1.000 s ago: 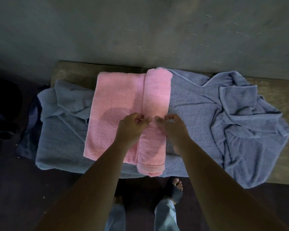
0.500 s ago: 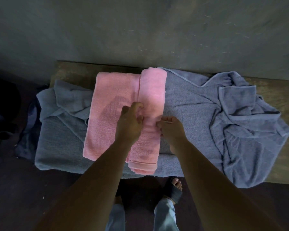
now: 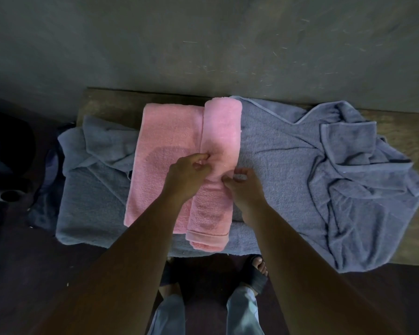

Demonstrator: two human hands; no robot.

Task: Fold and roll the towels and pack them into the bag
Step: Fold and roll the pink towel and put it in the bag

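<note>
A pink towel [image 3: 165,151] lies folded on the wooden table [image 3: 111,102], on top of spread grey-blue towels [image 3: 276,170]. Its right side is wound into a thick roll [image 3: 221,131] that runs from the far edge to the near edge. My left hand [image 3: 186,175] grips the roll's left flank with curled fingers. On the roll's right flank my right hand [image 3: 242,184] pinches the pink cloth. A crumpled grey-blue towel [image 3: 363,180] lies heaped on the table's right half. No bag is plainly visible.
A dark object [image 3: 7,151] stands off the table's left end, above a small dark round thing [image 3: 10,195]. My feet [image 3: 259,267] in sandals stand on the dark floor under the near edge. A grey wall [image 3: 203,39] rises behind the table.
The roll has turned further left over the flat pink part, which is now narrower. Both hands shifted left with it and regripped its flanks.
</note>
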